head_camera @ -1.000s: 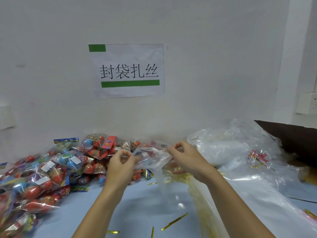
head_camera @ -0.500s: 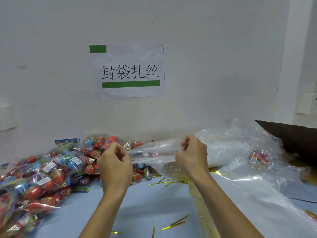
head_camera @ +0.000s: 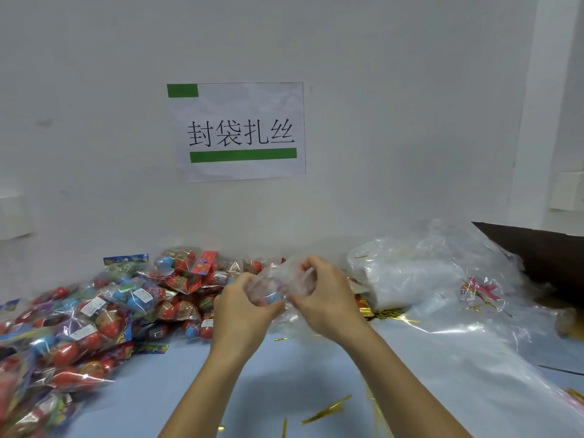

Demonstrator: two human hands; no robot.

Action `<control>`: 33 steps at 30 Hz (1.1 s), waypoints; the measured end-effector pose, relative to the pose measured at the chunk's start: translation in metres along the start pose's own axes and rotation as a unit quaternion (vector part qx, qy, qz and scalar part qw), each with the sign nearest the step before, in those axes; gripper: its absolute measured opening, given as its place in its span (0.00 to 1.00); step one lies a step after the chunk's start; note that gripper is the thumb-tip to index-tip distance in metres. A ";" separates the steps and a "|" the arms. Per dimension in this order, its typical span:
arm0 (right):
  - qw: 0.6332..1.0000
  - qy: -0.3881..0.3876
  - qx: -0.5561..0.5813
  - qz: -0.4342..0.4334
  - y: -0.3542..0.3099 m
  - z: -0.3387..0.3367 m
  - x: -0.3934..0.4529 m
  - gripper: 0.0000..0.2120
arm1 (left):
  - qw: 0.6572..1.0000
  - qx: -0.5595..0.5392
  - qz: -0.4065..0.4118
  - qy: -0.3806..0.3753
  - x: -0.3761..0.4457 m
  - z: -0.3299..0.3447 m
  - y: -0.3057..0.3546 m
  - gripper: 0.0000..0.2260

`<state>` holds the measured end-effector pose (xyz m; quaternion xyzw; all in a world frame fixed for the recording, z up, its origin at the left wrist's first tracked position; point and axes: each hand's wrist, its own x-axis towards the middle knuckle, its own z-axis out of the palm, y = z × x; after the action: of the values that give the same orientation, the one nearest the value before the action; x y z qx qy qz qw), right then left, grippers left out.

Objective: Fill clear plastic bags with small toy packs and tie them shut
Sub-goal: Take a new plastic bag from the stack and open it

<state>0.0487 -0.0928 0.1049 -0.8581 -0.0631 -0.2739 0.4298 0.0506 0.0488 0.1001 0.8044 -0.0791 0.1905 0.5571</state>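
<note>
1. Surface (head_camera: 284,374): pale blue, against a white wall (head_camera: 379,90); I see gold twist ties (head_camera: 325,412) scattered on it.
2. Wall sign (head_camera: 240,131): white paper, green bars.
3. Toy packs (head_camera: 94,311): heaped at left.
4. Clear bag (head_camera: 284,279): raised mid-surface; my left hand (head_camera: 243,311) and right hand (head_camera: 325,295) both pinch it, fingers curled.
5. Spare bags (head_camera: 410,273): piled at right.

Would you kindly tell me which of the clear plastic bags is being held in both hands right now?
The small crumpled clear bag, pinched between the left hand and right hand; the other clear bags lie untouched on the table.
</note>
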 end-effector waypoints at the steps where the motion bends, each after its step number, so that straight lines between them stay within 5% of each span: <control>1: 1.000 -0.004 -0.010 0.002 0.000 0.002 -0.002 0.20 | 0.999 0.037 0.007 0.030 -0.002 0.002 -0.002 0.13; 7: 0.979 0.136 -0.122 0.087 0.012 -0.010 -0.003 0.18 | 0.953 0.196 0.044 0.226 0.002 -0.012 -0.014 0.13; 14: 0.989 0.108 -0.057 0.088 0.010 -0.014 0.001 0.21 | 0.987 0.115 0.059 0.091 0.005 -0.007 -0.010 0.13; 18: 0.998 0.044 -0.011 0.037 0.004 -0.007 0.000 0.17 | 0.936 0.299 0.155 0.099 0.000 -0.006 -0.009 0.21; 21: 0.998 0.011 -0.059 0.014 0.003 -0.001 -0.002 0.17 | 0.928 0.324 0.162 0.083 -0.004 -0.005 -0.002 0.10; 24: 0.981 0.056 -0.178 0.047 0.006 0.000 -0.005 0.16 | 0.913 0.375 0.118 0.112 -0.006 -0.010 0.004 0.01; 28: 0.967 0.094 -0.228 0.064 0.008 0.000 -0.008 0.13 | 0.891 0.416 0.136 0.122 -0.007 -0.010 0.006 0.09; 33: 0.992 0.053 -0.095 0.067 0.009 -0.006 -0.002 0.15 | 0.942 0.275 0.184 0.050 0.000 -0.013 0.004 0.13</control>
<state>0.0475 -0.1027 0.1000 -0.8816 0.0438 -0.2937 0.3669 0.0461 0.0597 0.1073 0.8870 -0.1427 0.3439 0.2730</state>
